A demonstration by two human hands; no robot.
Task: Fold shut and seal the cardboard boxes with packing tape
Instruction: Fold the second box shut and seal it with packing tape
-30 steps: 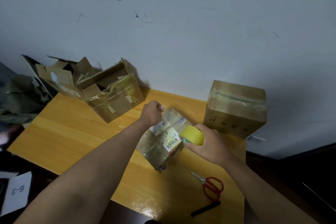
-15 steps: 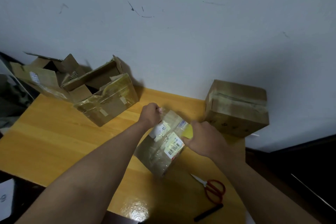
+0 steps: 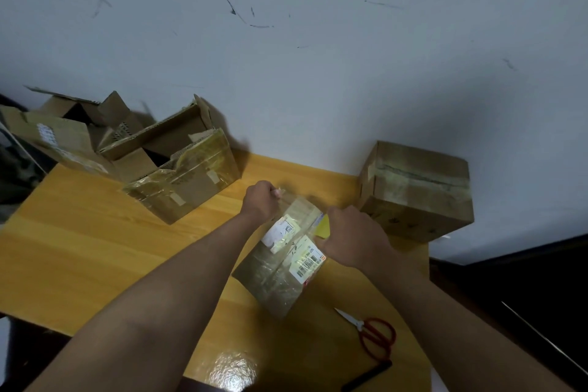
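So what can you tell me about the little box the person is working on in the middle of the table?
The small cardboard box is brown, wrapped in glossy clear tape, with white and yellowish printed labels, one bearing a barcode. It lies tilted on the yellow wooden table, between both hands. The left hand grips at its far end, apparently pinching tape; the right hand holds a yellow tape roll against its right side.

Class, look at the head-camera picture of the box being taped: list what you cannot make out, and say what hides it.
- Tape roll: head view, mostly covered by the right hand; only a yellow edge shows.
- Left hand: fingertips curl away; what they pinch is unclear.
- Label on the small box: print too small.
- Open boxes: contents in shadow.
- Black stick beside the scissors: too dark to identify.
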